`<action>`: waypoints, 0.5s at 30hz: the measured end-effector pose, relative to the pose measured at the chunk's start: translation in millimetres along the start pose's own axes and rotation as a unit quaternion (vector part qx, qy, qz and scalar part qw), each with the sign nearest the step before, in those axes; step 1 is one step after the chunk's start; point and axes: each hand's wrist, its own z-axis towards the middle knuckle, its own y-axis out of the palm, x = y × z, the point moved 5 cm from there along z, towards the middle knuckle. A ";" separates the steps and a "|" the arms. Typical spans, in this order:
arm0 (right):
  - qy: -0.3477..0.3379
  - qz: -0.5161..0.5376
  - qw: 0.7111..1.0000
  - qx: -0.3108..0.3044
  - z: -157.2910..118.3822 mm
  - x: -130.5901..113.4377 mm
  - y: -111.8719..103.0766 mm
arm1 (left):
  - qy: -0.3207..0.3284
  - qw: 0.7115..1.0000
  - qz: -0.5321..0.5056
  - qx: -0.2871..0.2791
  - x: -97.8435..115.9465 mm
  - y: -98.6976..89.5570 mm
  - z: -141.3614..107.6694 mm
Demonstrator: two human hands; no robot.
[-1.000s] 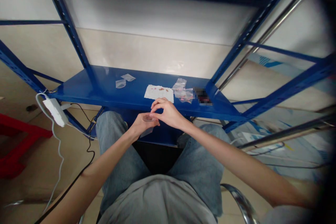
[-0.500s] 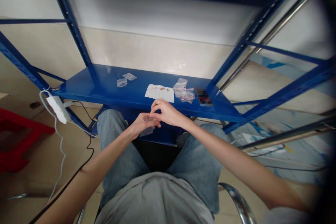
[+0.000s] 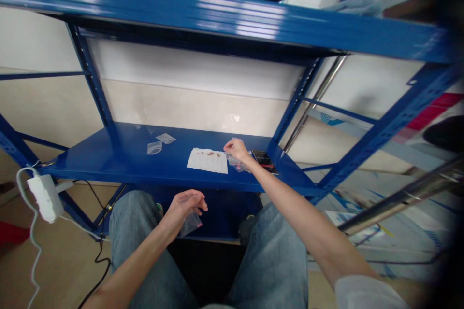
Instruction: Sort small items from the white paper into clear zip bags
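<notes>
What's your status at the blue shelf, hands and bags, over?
Left hand holding small clear plastic bag, below shelf. Right hand at clear bags on blue steel shelf. White paper sheet just left of them.

Bright, even light; glare on upper blue shelf (image 3: pixel 239 24) (edges dark, warped).

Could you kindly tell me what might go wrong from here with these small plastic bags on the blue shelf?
The clear plastic bag hangs loosely below the left hand, so it could slip onto the jeans. The right hand, at the bags, is right beside the paper sheet; a careless brush might scatter its small reddish bits.
</notes>
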 end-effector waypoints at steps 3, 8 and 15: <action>0.006 -0.031 0.999 -0.031 5.6 -1.7 18.7 | -0.006 1.000 -0.015 0.006 -2.9 5.4 -2.5; 0.045 -0.071 0.996 -0.019 9.6 -4.3 37.1 | -0.023 1.000 -0.019 0.003 -4.3 8.8 -7.4; 0.047 -0.137 0.989 -0.014 2.4 -13.9 44.1 | -0.023 0.998 0.040 0.030 1.1 4.3 -11.5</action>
